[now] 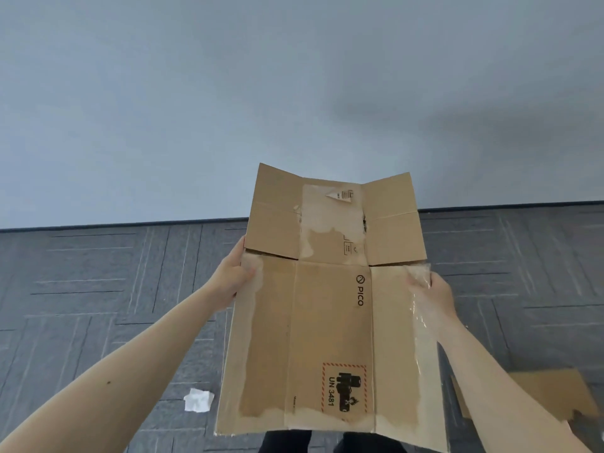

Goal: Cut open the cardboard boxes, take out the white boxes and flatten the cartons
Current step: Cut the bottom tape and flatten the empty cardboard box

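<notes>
I hold a flattened brown cardboard carton (330,322) out in front of me, above the floor. It bears a PICO logo, a red UN 3481 label and torn tape patches. Its far flaps stand up and fold slightly toward me. My left hand (233,276) grips the carton's left edge near the flap line. At the right edge, my right hand (431,295) holds the carton where loose clear tape hangs. No white boxes are in view.
Grey carpet tiles (98,289) cover the floor, ending at a pale wall (228,93) ahead. A crumpled white paper scrap (197,400) lies on the floor at lower left. Another flat cardboard piece (549,393) lies at lower right.
</notes>
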`<state>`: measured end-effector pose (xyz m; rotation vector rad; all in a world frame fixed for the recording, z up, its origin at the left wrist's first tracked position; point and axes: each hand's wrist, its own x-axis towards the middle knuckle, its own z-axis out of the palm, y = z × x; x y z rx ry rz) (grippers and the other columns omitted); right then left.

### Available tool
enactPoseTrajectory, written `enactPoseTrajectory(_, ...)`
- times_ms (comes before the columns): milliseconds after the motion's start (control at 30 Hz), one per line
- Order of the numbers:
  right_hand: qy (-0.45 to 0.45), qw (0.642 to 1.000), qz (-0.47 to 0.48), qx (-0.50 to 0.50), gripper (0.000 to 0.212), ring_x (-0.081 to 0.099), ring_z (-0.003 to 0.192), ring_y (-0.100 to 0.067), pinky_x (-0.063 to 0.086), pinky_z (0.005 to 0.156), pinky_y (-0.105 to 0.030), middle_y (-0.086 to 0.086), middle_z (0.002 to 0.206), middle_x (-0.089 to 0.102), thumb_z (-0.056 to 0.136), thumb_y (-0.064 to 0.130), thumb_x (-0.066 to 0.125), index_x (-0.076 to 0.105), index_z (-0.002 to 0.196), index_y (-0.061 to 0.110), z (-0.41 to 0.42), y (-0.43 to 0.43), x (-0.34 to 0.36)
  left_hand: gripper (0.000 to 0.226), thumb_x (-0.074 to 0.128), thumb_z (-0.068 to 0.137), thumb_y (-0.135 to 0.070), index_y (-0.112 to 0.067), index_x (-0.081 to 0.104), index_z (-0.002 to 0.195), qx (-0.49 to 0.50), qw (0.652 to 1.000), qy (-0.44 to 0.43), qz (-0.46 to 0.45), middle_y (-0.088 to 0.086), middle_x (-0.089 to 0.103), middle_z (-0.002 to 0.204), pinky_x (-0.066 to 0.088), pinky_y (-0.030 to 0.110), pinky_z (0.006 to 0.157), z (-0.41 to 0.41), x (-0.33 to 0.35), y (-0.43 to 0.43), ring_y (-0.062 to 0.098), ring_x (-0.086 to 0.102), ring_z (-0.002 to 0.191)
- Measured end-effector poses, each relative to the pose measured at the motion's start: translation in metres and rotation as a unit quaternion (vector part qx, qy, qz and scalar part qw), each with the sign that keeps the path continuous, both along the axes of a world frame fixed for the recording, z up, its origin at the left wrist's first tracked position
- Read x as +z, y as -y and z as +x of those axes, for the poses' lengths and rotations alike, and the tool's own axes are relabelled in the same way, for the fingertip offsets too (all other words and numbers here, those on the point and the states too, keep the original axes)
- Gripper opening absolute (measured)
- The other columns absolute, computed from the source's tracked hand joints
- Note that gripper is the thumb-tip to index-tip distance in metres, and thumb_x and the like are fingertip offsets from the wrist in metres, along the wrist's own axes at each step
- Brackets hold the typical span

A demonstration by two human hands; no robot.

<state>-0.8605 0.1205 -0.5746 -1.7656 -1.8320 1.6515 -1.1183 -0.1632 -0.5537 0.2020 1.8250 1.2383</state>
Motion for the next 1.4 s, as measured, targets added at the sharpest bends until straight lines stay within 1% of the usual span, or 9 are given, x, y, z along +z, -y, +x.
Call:
enactPoseTrajectory(167,0.045,0.999,-0.03,-0.007,0.009,0.062,0.084,-0.021,0.047,0.067,-0.033,-0.007,0.097,0.068,0.093,0.021,0.062,0.063,0.098,0.014,-0.029,-0.022,-0.072,0.068,0.041,0.099,0.005,-0.055,0.045,0.132,0.011,0.998,0.034,-0.06,-0.004,0.07,0.12,0.059,0.043,0.08,-0.022,-0.091,-0.028,0.024,0.07,0.1)
enactPoseTrajectory(300,0.061,0.997,-0.047,0.005,0.008,0.061,0.083,-0.02,0.045,0.066,-0.033,-0.008,0.097,0.067,0.094,0.018,0.061,0.062,0.099,0.012,-0.046,-0.043,-0.148,0.049,0.052,0.098,-0.011,-0.04,0.048,0.138,0.026,0.991,0.043,-0.124,-0.002,0.067,0.122,0.055,0.043,0.089,-0.027,-0.178,-0.04,0.025,0.064,0.109)
enactPoseTrajectory(400,0.068,0.996,-0.063,0.018,0.007,0.059,0.082,-0.022,0.045,0.068,-0.034,-0.011,0.097,0.066,0.095,0.016,0.059,0.062,0.098,0.011,-0.061,-0.059,-0.218,0.037,0.05,0.1,-0.007,-0.03,0.055,0.128,0.031,0.984,0.032,-0.173,-0.002,0.068,0.099,0.05,0.024,0.062,-0.032,-0.251,-0.052,0.008,0.064,0.076)
enactPoseTrajectory(467,0.069,0.994,-0.075,0.028,0.005,0.062,0.086,-0.027,0.048,0.073,-0.038,-0.012,0.097,0.067,0.095,0.016,0.059,0.063,0.096,0.012,-0.068,-0.065,-0.262,0.037,0.049,0.1,-0.007,-0.032,0.056,0.126,0.015,0.98,0.022,-0.198,0.004,0.065,0.09,0.045,0.021,0.054,-0.034,-0.297,-0.059,0.007,0.058,0.063)
enactPoseTrajectory(733,0.053,0.994,-0.078,0.063,0.006,0.066,0.089,-0.026,0.053,0.078,-0.041,-0.009,0.097,0.07,0.094,0.016,0.059,0.064,0.095,0.017,-0.105,-0.092,-0.437,0.04,0.053,0.1,-0.005,-0.035,0.056,0.127,0.025,0.975,0.007,-0.221,0.007,0.063,0.086,0.044,0.03,0.057,-0.075,-0.468,-0.075,0.02,0.057,0.069)
enactPoseTrajectory(967,0.049,0.988,-0.067,0.13,0.007,0.065,0.091,-0.03,0.052,0.08,-0.042,-0.011,0.098,0.068,0.092,0.013,0.058,0.063,0.097,0.014,-0.146,-0.099,-0.563,0.04,0.052,0.101,-0.002,-0.029,0.051,0.13,0.044,0.973,-0.02,-0.227,0.007,0.07,0.103,0.047,0.015,0.045,-0.118,-0.581,-0.084,0.018,0.066,0.079)
enactPoseTrajectory(1167,0.054,0.987,-0.028,0.151,0.008,0.064,0.089,-0.032,0.052,0.08,-0.045,-0.014,0.096,0.067,0.092,0.016,0.06,0.062,0.096,0.01,-0.177,-0.111,-0.637,0.047,0.057,0.1,-0.007,-0.028,0.046,0.141,0.048,0.974,-0.019,-0.22,0.009,0.069,0.116,0.053,0.023,0.05,-0.156,-0.655,-0.091,0.022,0.071,0.087)
enactPoseTrajectory(1300,0.068,0.982,0.019,0.177,0.01,0.06,0.078,-0.028,0.046,0.065,-0.037,-0.011,0.087,0.066,0.093,0.018,0.061,0.063,0.091,0.008,-0.193,-0.119,-0.674,0.062,0.063,0.097,-0.017,-0.029,0.036,0.151,0.04,0.966,-0.05,-0.252,0.01,0.066,0.126,0.059,0.043,0.08,-0.174,-0.696,-0.091,0.032,0.068,0.105)
enactPoseTrajectory(1400,0.086,0.979,0.055,0.179,0.02,0.055,0.069,-0.028,0.037,0.059,-0.033,-0.016,0.08,0.063,0.092,0.021,0.062,0.061,0.087,0.002,-0.204,-0.127,-0.697,0.054,0.067,0.091,-0.023,-0.029,0.046,0.141,0.03,0.953,-0.089,-0.287,0.013,0.072,0.108,0.06,0.054,0.08,-0.183,-0.72,-0.094,0.035,0.071,0.096)
